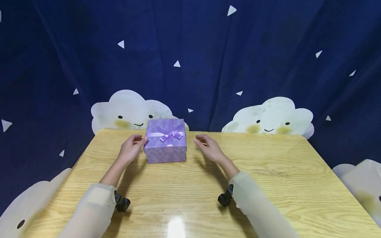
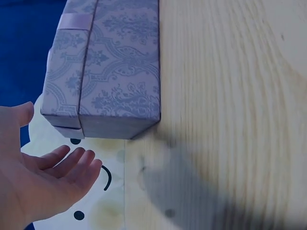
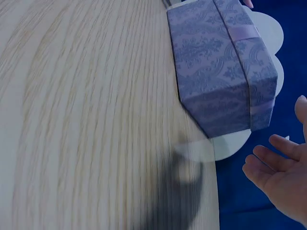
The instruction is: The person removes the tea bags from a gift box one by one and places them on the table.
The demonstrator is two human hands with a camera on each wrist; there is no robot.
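Observation:
A purple patterned gift box (image 1: 165,154) with a lid and a lilac ribbon bow (image 1: 170,135) stands toward the far edge of the wooden table. At its left side is my left hand (image 1: 130,150), fingers loosely bent; the left wrist view shows this hand (image 2: 53,179) with a gap between its fingers and the box (image 2: 120,72). My right hand (image 1: 209,149) hovers off the box's right side, palm turned toward it and holding nothing. From the right wrist, the relaxed fingers (image 3: 271,163) appear apart from the box (image 3: 211,62). The lid sits on the box.
The light wooden table (image 1: 268,185) ends just behind the box. Beyond it hangs a dark blue curtain (image 1: 202,66) with white triangles and smiling clouds. Small black cameras (image 1: 122,202) are worn at both wrists, against light sleeves (image 1: 92,208).

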